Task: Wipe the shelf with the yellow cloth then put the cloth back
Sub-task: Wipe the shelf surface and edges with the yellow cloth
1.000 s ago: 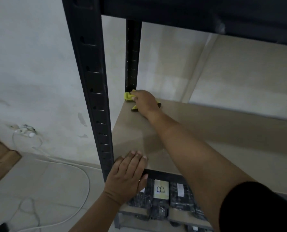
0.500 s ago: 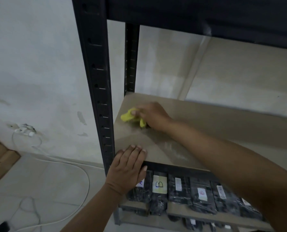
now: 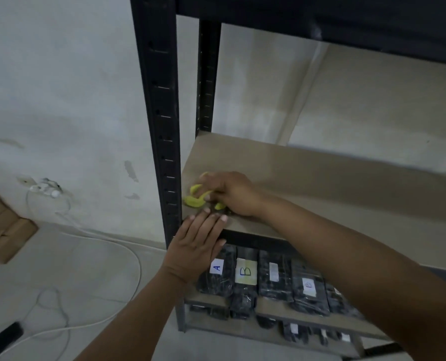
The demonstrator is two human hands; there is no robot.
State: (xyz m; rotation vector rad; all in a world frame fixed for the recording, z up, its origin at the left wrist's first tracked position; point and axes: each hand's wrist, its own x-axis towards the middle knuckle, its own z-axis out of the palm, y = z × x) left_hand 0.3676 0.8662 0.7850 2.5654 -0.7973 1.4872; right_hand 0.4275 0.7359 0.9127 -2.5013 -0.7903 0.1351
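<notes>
The beige shelf board [image 3: 321, 183] sits in a black metal rack. My right hand [image 3: 232, 194] presses the bunched yellow cloth [image 3: 194, 200] onto the board near its front left corner; part of the cloth is hidden under the fingers. My left hand [image 3: 196, 246] lies flat with fingers spread on the shelf's front edge, right beside the black front post [image 3: 159, 121], its fingertips almost touching the cloth.
The lower shelf holds several black wrapped packs with labels, such as A [image 3: 216, 268] and B [image 3: 245, 272]. A rear post [image 3: 207, 79] stands at the back left corner. White cables [image 3: 91, 238] and a cardboard box [image 3: 0, 230] lie on the floor at the left.
My right hand has dragged the cloth from the back left corner of the board forward to the front left, close to my left hand. The left hand stayed on the front edge.
</notes>
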